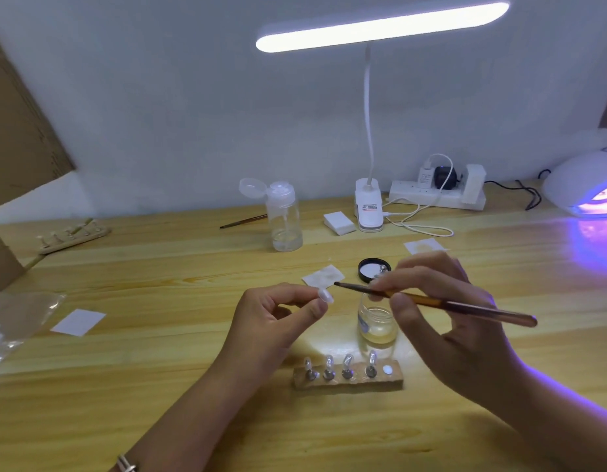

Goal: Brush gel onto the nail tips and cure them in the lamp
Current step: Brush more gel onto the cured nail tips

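Clear plastic, one nail tip [325, 296] sits pinched between thumb and forefinger of the left hand [278, 318], raised over the table [159, 386]. The right hand [441, 301] grips a brush [431, 303] like a pen, its bristles pointing at the tip from just beside it; I cannot tell if they touch. Below the brush stands one open gel jar [377, 320], with its black lid [373, 270] lying behind it. In front, a wooden holder [348, 381] carries four more tips on stands, with one spot bare. Three white pads [324, 275] lie about the table. Farther back are one pump bottle [283, 216], a second brush [244, 221] and a second holder [74, 236]. The cure lamp [581, 189] glows violet at the far right.
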Tool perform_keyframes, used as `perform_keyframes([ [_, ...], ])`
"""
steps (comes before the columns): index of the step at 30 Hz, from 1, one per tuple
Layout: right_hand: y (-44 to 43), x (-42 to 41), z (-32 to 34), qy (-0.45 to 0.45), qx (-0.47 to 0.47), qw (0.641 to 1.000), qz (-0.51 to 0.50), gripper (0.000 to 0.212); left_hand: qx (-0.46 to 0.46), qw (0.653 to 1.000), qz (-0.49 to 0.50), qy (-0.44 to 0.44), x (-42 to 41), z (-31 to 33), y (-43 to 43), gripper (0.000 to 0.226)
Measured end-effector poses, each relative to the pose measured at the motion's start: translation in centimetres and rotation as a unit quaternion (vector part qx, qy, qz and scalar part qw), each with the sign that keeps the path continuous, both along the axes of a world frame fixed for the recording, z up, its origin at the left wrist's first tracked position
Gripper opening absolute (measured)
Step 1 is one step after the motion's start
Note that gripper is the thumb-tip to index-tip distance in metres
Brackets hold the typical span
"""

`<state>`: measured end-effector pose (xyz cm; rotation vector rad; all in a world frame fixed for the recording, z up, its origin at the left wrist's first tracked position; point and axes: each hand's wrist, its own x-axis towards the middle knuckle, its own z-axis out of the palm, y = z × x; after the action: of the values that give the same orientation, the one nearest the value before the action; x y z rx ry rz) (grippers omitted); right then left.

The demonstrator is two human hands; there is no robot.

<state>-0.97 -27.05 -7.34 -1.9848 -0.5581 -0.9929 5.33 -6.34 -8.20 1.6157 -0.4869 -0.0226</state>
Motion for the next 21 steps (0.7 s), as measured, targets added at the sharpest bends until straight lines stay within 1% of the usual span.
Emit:
perform_keyframes([
  [6, 0.29, -0.10, -0.37, 0.016, -0.016, 1.000, -0.002, 0.016, 0.019, 1.000, -0.004, -0.021, 0.08, -0.06, -0.02, 0.011],
  [12, 0.32, -0.05, -0.58, 0.018, -0.021, 1.000, -0.002, 0.015, 0.015, 1.000, -0.008, -0.019, 0.00, -0.06, -0.24, 0.014],
  [17, 0.32, 0.05, -0.71, 0.022, -0.015, 1.000, -0.001, 0.014, 0.021, 1.000, -0.007, -0.020, 0.02, -0.04, -0.20, 0.007],
  [21, 0.35, 0.06, -0.79, 0.028, -0.018, 0.999, -0.003, 0.017, 0.036, 0.999, -0.007, -0.032, 0.02, -0.02, -0.11, 0.015],
])
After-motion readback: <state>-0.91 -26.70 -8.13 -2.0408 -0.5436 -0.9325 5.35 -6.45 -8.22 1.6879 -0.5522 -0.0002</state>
